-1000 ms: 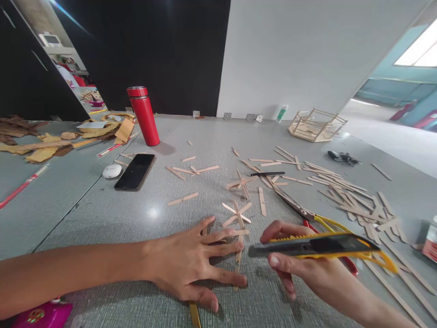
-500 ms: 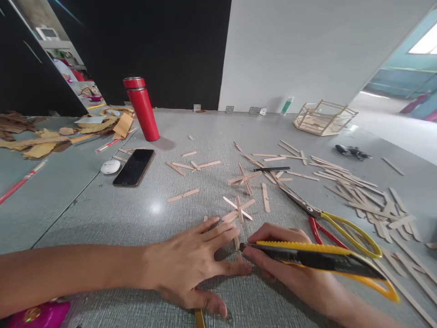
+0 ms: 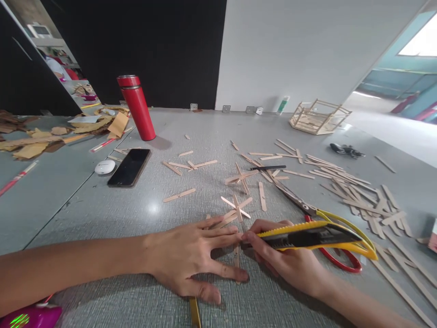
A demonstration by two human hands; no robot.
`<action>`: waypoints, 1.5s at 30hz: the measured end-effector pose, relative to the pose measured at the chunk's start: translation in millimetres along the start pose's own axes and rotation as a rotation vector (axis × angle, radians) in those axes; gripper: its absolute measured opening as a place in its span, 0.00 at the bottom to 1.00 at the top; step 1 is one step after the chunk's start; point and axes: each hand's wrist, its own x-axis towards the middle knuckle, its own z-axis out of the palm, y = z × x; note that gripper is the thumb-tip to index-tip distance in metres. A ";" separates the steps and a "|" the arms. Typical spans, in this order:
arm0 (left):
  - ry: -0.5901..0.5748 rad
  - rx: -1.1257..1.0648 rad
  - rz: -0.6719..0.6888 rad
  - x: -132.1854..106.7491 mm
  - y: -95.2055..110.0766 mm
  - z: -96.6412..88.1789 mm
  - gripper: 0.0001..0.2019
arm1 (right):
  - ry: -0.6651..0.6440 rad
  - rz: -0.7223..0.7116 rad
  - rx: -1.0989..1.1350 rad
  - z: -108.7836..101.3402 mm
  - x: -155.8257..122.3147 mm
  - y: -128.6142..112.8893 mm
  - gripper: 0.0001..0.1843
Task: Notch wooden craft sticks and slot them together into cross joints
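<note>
The right hand (image 3: pixel 296 269) is gripping a ridged yellow cutter (image 3: pixel 314 237) beside the left hand (image 3: pixel 189 257), which is splaying flat across a thin wooden stick (image 3: pixel 236 259) on the grainy grey table (image 3: pixel 126 216).

Head-worn view, forward and down, close.

Left hand (image 3: pixel 194 255): lying flat and spread, covering part of a wooden stick (image 3: pixel 237 260)
Right hand (image 3: pixel 292 269): gripping a yellow knife (image 3: pixel 309 238) just beside the left hand
Scissors (image 3: pixel 306 207): lying partly behind the knife
Phone (image 3: pixel 130 167): lying beside a white case (image 3: pixel 104 167)
Red bottle (image 3: pixel 137 109): standing behind the phone
Stick frame (image 3: pixel 314 129): standing far right, near the wall (image 3: pixel 290 50)
</note>
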 end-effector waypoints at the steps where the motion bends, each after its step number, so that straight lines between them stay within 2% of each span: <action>1: 0.012 -0.003 -0.001 -0.1 -0.2 0.6 0.29 | -0.005 0.011 0.015 0.0 0.0 0.1 0.20; 6: 0.056 -0.039 -0.016 -0.1 -0.1 2.5 0.29 | -0.106 0.104 0.168 -0.2 -0.4 -1.9 0.16; 10: 0.100 -0.043 -0.005 -1.1 0.3 4.6 0.28 | -0.065 0.147 0.219 -0.2 -1.0 -2.4 0.19; 13: 0.100 -0.027 -0.005 -1.6 0.7 5.2 0.28 | -0.049 0.152 0.193 1.8 -0.6 -2.5 0.23; 17: 0.123 -0.030 0.014 -1.6 0.2 6.2 0.27 | -0.063 0.143 0.130 5.2 1.4 -1.5 0.21; 30: 0.120 -0.022 0.061 -0.3 -1.5 7.7 0.27 | -0.088 0.083 0.043 4.8 3.4 -7.3 0.24; 45: 0.113 -0.012 0.054 -0.6 -1.0 8.1 0.26 | -0.100 0.111 0.036 4.9 1.3 -4.6 0.25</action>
